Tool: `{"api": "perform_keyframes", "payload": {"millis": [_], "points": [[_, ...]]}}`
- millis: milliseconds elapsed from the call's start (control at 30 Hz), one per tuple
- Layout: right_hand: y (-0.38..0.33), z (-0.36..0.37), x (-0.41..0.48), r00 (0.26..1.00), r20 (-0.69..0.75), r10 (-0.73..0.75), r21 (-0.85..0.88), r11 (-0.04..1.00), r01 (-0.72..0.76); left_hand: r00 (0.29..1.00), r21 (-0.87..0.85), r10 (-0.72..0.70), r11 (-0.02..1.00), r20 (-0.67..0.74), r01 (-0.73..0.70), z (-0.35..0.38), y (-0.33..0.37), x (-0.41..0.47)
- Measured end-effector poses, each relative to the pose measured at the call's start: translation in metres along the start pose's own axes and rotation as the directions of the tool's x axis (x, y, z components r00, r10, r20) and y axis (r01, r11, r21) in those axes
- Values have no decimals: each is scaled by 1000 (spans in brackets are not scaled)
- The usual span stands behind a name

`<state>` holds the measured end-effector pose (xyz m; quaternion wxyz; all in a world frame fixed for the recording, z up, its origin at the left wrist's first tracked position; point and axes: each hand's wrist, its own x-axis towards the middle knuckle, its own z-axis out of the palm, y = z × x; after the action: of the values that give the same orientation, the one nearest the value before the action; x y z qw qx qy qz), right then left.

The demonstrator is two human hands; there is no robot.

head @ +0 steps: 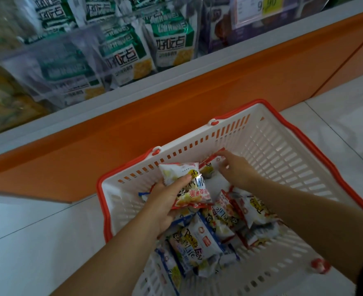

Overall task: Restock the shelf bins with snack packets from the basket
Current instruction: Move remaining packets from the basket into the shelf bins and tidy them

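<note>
A white plastic basket [283,150] with a red rim sits on the tiled floor below the shelf. Several small white snack packets [197,238] with red or blue edges lie in its near half. My left hand [165,201] grips a red-edged snack packet [192,189] above the pile, thumb across its front. My right hand [234,167] reaches to the basket's far wall, its fingers pinching the top edge of another red-edged packet [210,165] there. Clear shelf bins [73,67] above hold larger green-and-white packets.
An orange base panel [219,86] with a white ledge runs under the bins. A price tag [259,9] hangs at the upper right. Yellow packets [3,99] fill the bin at far left. A small red-and-white object [320,266] lies by the basket's right side.
</note>
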<state>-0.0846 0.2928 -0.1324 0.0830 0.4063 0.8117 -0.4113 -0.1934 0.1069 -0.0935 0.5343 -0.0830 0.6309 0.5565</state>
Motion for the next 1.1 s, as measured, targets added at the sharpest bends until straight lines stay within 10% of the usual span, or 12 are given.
{"api": "perform_keyframes", "payload": {"millis": [200,400,567,700,1100], "points": [[17,22,36,981,194,3,-362,930,69,997,83,65,994,46,-69,-6,10,-6],[46,33,36,927,110,358,30,931,-363,995,92,86,992,47,-90,-15,10,-7],[49,25,34,897,-135,420,93,907,-411,994,111,105,988,-11,-103,-12,5,-9],[51,-3,24,900,-58,432,115,898,-424,992,34,114,993,53,-116,-7,13,-20],[-100,-158,-88,865,498,-51,43,998,34,882,210,295,897,368,-388,5,89,-103]]}}
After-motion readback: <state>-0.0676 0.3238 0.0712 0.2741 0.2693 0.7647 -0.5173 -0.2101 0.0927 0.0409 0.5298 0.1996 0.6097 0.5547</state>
